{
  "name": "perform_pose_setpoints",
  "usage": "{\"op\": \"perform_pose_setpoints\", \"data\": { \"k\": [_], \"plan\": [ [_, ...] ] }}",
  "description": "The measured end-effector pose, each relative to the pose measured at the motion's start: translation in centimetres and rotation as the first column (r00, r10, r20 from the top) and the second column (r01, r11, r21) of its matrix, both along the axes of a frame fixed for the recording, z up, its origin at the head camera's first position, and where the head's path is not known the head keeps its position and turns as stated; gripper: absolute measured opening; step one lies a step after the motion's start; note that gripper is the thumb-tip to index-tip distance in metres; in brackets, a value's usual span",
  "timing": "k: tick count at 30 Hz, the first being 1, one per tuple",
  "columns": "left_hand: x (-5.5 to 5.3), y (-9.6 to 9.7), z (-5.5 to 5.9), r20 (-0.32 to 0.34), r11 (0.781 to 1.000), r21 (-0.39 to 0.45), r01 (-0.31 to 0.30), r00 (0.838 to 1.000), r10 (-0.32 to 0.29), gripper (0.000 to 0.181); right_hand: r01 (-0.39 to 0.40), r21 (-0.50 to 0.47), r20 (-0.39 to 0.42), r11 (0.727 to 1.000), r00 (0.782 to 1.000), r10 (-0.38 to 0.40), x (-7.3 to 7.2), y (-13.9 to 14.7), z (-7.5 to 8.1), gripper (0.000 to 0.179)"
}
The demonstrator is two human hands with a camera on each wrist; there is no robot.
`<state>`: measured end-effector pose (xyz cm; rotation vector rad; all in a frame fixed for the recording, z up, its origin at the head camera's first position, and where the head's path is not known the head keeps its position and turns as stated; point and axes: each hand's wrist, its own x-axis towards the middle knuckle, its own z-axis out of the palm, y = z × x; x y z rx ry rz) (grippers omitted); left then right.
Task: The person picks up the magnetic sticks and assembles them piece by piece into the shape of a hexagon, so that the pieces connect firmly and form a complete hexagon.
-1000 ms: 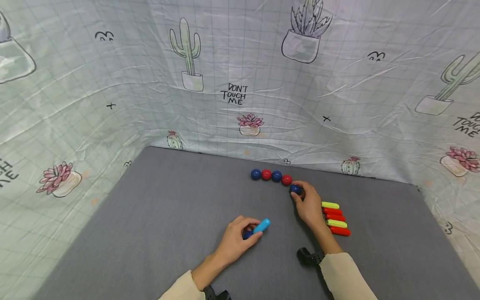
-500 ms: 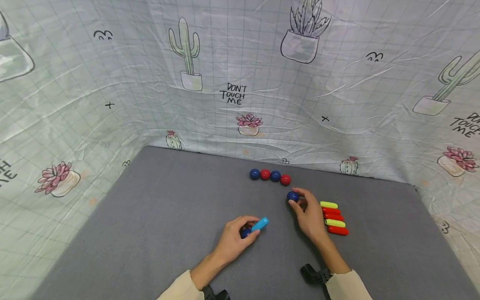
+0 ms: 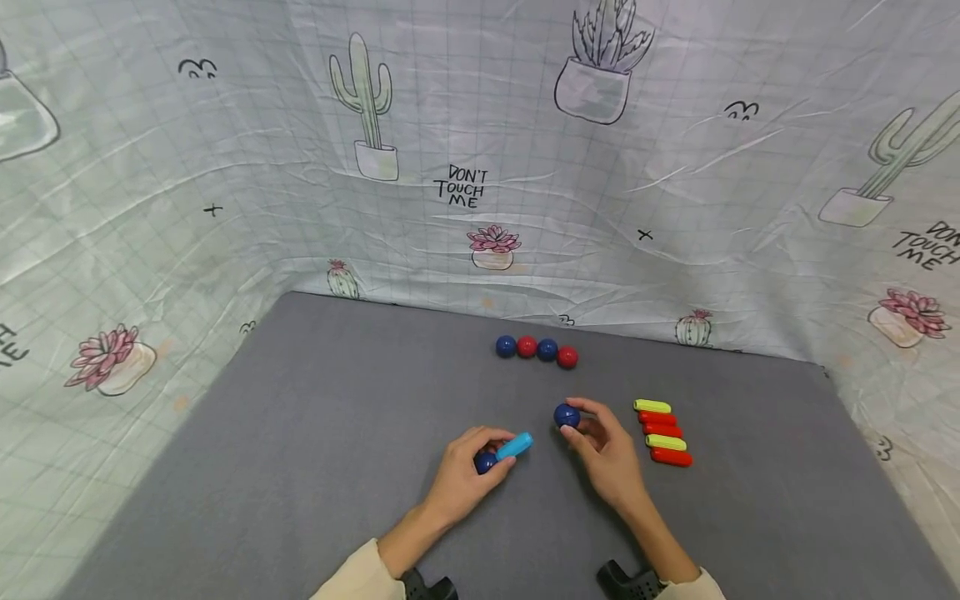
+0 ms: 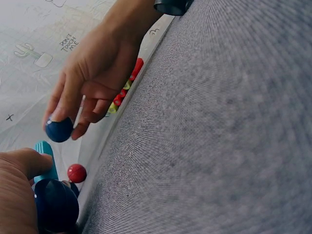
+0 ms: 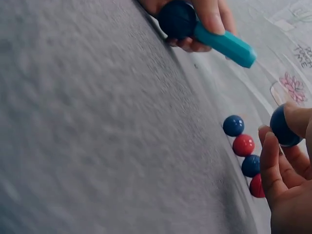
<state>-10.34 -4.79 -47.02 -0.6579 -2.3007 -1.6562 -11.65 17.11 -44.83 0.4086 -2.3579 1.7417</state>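
My left hand (image 3: 459,477) grips a light blue rod (image 3: 515,446) with a dark blue ball (image 4: 56,207) at its near end. The rod's other end points up toward my right hand (image 3: 613,460). Between thumb and fingertips of that right hand a second dark blue ball (image 3: 566,416) is pinched. It is apart from the rod, a short way to its right. In the right wrist view the blue rod (image 5: 226,46) meets the ball held by the left hand (image 5: 209,14). The join itself looks in contact.
Behind the hands, a row of balls alternates blue (image 3: 506,347) and red (image 3: 527,347). To the right lies a stack of yellow rods (image 3: 652,406) and red rods (image 3: 671,457), side by side. A patterned cloth (image 3: 412,225) rises past the far edge of the grey tabletop (image 3: 337,400).
My right hand has carried its blue ball away from the end of the ball row, toward me and slightly left, closer to the blue rod. The left hand has stayed almost still.
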Motion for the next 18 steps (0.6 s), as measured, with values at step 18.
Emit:
{"op": "perform_pose_setpoints", "data": {
  "k": [18],
  "plan": [
    [0.6,-0.1,2.0,-0.016,1.000,0.001,0.017,1.000,-0.017,0.022,-0.121,0.060,-0.089,0.991,0.988,0.126,0.7,-1.0,0.4,0.038]
  ]
}}
